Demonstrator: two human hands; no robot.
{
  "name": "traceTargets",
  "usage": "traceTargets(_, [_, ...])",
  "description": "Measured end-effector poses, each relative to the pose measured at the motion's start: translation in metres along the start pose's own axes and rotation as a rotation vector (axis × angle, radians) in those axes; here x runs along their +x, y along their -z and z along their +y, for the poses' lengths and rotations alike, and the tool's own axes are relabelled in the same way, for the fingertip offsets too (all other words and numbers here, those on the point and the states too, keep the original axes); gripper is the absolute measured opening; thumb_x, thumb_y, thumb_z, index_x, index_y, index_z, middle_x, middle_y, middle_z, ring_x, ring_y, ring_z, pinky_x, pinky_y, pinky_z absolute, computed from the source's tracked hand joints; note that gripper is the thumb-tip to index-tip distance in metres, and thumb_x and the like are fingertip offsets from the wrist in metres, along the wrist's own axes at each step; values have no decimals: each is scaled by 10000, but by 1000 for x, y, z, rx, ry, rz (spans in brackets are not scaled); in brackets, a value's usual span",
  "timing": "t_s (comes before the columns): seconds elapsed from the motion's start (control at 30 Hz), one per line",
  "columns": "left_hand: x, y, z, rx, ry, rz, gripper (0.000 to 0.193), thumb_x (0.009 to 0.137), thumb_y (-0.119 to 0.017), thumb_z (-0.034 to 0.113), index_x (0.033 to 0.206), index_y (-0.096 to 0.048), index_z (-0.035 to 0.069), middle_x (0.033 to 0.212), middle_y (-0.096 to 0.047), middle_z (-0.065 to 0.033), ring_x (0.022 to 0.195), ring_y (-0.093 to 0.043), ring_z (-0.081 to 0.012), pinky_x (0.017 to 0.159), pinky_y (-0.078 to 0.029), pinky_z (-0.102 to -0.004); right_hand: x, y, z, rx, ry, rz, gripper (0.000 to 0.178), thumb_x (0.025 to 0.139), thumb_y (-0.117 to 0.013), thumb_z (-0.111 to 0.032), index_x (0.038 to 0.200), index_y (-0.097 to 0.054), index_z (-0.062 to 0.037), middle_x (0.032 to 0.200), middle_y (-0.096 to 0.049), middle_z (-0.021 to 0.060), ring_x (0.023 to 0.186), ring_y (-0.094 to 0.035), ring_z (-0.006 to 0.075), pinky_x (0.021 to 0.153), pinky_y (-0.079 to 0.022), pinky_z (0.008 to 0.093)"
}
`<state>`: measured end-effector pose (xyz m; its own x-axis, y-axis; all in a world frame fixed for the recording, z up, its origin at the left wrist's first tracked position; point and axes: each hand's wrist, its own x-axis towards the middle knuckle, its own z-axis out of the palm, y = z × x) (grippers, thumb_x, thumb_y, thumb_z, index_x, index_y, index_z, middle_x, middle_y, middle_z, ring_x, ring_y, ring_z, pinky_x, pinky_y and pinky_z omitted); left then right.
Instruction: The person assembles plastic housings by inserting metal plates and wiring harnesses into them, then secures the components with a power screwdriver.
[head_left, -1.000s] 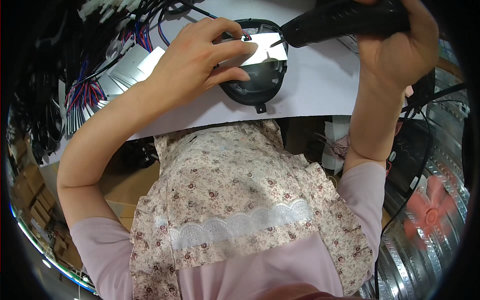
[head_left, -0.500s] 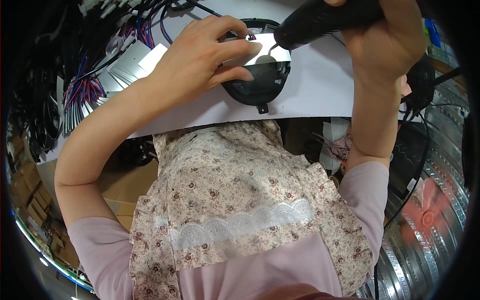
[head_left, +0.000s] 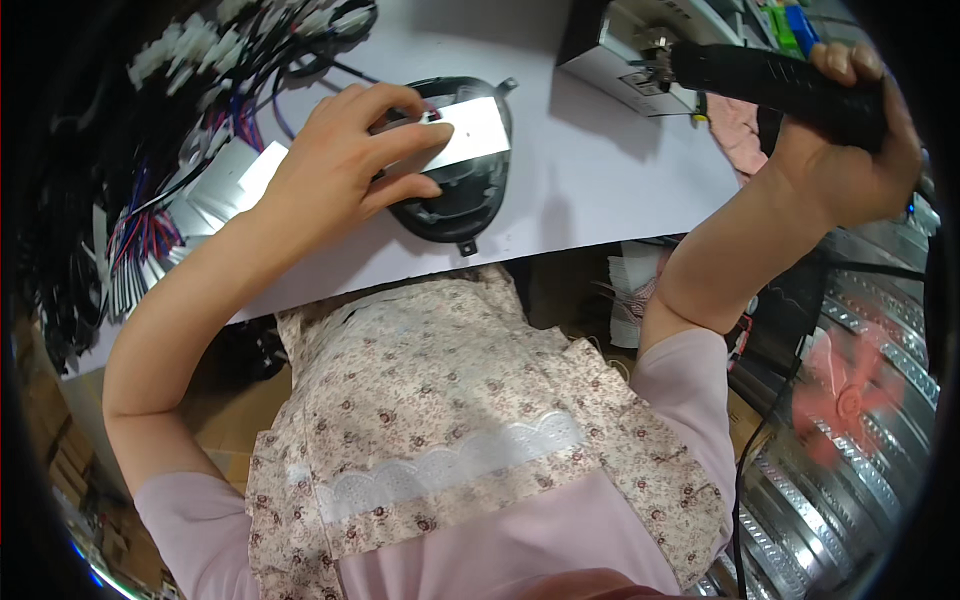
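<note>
A silver rectangular plate (head_left: 478, 138), long axis slanting up rightward, is touched inside a rounded black plastic housing (head_left: 463, 215) by the loosely spread left hand (head_left: 345, 150). A black cylindrical electric screwdriver (head_left: 765, 82), pointed left toward a white box (head_left: 612, 72), is gripped by the right hand (head_left: 842, 172).

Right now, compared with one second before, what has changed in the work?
The right hand has carried the driver rightward, away from the plate, toward the box. Nothing was let go: the left hand stays on the plate, which remains on the black housing.
</note>
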<state>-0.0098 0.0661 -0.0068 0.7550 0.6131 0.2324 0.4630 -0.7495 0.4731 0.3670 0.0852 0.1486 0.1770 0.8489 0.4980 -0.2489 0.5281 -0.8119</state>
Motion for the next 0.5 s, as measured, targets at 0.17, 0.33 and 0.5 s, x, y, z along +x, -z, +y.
traceTargets(0.17, [0, 2, 1, -18, 32, -35, 521, 826, -803, 337, 1317, -693, 202, 1286, -602, -88, 1061, -582, -292, 947, -496, -419, -8, 24, 20, -110, 256, 220, 129, 866, -604, -34, 991, -598, 0, 915, -636, 228, 867, -588, 300, 791, -494, 411])
traceTargets(0.33, [3, 3, 3, -23, 35, -39, 520, 830, -804, 319, 1318, -687, 186, 1281, -599, -90, 1076, -580, -301, 948, -497, -418, -21, 26, 32, -235, 308, 80, 132, 894, -576, 15, 1024, -597, 8, 851, -667, 225, 761, -603, 302, 708, -513, 424])
traceTargets(0.5, [1, 9, 6, -59, 58, -72, 542, 839, -807, 288, 1341, -657, 151, 1290, -590, -98, 1119, -570, -319, 976, -483, -433, -25, -2, 36, -232, 207, -485, 280, 904, -598, 75, 1168, -664, 12, 958, -680, 199, 819, -628, 278, 703, -543, 411])
